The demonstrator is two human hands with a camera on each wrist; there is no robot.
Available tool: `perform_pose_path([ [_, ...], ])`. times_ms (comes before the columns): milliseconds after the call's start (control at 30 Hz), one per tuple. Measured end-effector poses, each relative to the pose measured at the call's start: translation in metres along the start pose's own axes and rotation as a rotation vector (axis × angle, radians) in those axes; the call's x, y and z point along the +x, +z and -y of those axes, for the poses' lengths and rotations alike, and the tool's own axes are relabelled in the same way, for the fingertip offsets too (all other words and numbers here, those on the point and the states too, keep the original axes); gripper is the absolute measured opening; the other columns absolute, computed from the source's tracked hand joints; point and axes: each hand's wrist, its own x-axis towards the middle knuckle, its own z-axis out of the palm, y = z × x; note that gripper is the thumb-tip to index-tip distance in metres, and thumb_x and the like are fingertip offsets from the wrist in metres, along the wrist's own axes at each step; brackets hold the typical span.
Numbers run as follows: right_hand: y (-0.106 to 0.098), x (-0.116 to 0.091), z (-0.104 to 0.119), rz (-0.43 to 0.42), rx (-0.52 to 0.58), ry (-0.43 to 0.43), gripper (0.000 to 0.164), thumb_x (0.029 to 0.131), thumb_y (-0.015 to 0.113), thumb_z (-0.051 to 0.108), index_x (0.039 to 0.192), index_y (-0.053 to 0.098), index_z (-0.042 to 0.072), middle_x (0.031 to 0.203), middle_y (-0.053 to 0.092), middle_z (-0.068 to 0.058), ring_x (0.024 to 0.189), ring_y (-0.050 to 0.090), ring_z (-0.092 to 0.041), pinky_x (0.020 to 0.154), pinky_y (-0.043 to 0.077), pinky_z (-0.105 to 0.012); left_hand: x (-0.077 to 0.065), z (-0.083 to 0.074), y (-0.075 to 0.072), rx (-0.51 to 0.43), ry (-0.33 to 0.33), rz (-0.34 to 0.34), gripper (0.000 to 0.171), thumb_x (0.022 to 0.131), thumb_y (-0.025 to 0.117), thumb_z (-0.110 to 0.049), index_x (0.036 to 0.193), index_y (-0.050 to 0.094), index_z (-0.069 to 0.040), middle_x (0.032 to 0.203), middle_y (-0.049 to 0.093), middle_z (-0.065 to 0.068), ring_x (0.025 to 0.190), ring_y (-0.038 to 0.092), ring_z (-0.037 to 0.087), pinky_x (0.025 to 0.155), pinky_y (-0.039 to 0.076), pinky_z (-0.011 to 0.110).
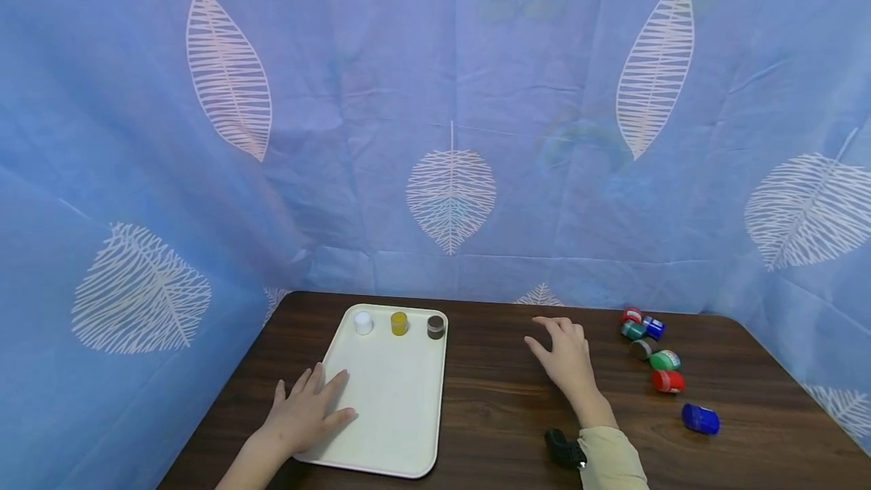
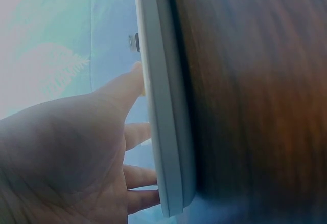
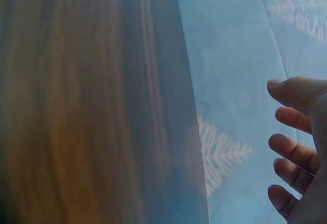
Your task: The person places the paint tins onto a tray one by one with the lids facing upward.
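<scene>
My left hand (image 1: pixel 302 414) lies over the left edge of the white tray (image 1: pixel 388 407), fingers spread and straight, holding nothing. In the left wrist view, its thumb and fingertips are right at the tray's rim (image 2: pixel 163 101). Along the far end of the tray stand three small paint jars: a white one (image 1: pixel 364 323), a yellow one (image 1: pixel 398 324) and a dark brown one (image 1: pixel 435 327). My right hand (image 1: pixel 568 354) hovers over the table between the tray and the loose jars, with relaxed, slightly bent fingers and nothing in them.
On the right of the dark wooden table (image 1: pixel 490 399) lie more paint jars: a blue one (image 1: pixel 701 419), a red one (image 1: pixel 668 381), a green one (image 1: pixel 664 360) and a cluster behind, including a teal one (image 1: pixel 633 330). A blue leaf-print cloth (image 1: pixel 517 218) hangs behind the table.
</scene>
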Motion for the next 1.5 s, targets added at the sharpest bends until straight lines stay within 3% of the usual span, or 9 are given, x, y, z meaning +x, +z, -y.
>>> perform_pose_path([
  [233, -0.019, -0.009, -0.014, -0.018, -0.034, 0.035, 0.043, 0.091, 0.070, 0.028, 0.128, 0.061, 0.007, 0.125, 0.054, -0.024, 0.116, 0.041, -0.044, 0.091, 0.036, -0.063, -0.001, 0.000, 0.000, -0.006, -0.001, -0.001, 0.073, 0.089, 0.056, -0.060, 0.146, 0.044, -0.016, 0.153, 0.029, 0.033, 0.141, 0.028, 0.053, 0.104, 0.011, 0.081],
  [667, -0.049, -0.035, -0.038, -0.077, -0.093, 0.108, 0.043, 0.088, 0.072, 0.025, 0.124, 0.061, 0.004, 0.121, 0.054, -0.028, 0.107, 0.042, -0.045, 0.088, 0.035, -0.063, -0.001, -0.001, -0.002, -0.004, 0.008, -0.003, 0.074, 0.089, 0.055, -0.061, 0.146, 0.044, -0.015, 0.153, 0.029, 0.033, 0.140, 0.028, 0.054, 0.104, 0.011, 0.081],
  [933, -0.073, -0.058, -0.069, -0.115, -0.122, 0.163, 0.040, 0.091, 0.069, 0.028, 0.122, 0.061, 0.003, 0.121, 0.053, -0.030, 0.106, 0.041, -0.051, 0.081, 0.034, -0.067, -0.001, -0.001, -0.002, -0.012, 0.007, 0.001, 0.074, 0.089, 0.056, -0.061, 0.146, 0.044, -0.015, 0.153, 0.029, 0.033, 0.140, 0.028, 0.054, 0.104, 0.011, 0.081],
  [1100, -0.094, -0.069, -0.089, -0.122, -0.130, 0.206, 0.044, 0.092, 0.067, 0.033, 0.122, 0.061, 0.002, 0.123, 0.049, -0.033, 0.111, 0.034, -0.055, 0.083, 0.029, -0.070, -0.001, -0.001, -0.002, -0.004, 0.002, 0.007, 0.074, 0.089, 0.055, -0.060, 0.146, 0.044, -0.015, 0.153, 0.029, 0.033, 0.140, 0.028, 0.053, 0.104, 0.011, 0.081],
  [1267, -0.113, -0.076, -0.109, -0.115, -0.156, 0.254, 0.049, 0.092, 0.065, 0.039, 0.120, 0.061, 0.000, 0.124, 0.048, -0.035, 0.114, 0.032, -0.057, 0.087, 0.025, -0.072, -0.001, -0.003, -0.003, -0.010, 0.009, -0.002, 0.073, 0.089, 0.056, -0.059, 0.146, 0.044, -0.014, 0.153, 0.029, 0.033, 0.140, 0.028, 0.053, 0.104, 0.011, 0.081],
  [1500, -0.128, -0.087, -0.136, -0.015, -0.159, 0.357, 0.059, 0.093, 0.061, 0.048, 0.125, 0.057, -0.002, 0.128, 0.045, -0.039, 0.116, 0.030, -0.057, 0.090, 0.022, -0.076, -0.001, -0.001, -0.001, 0.003, 0.006, 0.002, 0.073, 0.089, 0.056, -0.060, 0.146, 0.044, -0.015, 0.152, 0.030, 0.033, 0.140, 0.029, 0.053, 0.103, 0.012, 0.081],
])
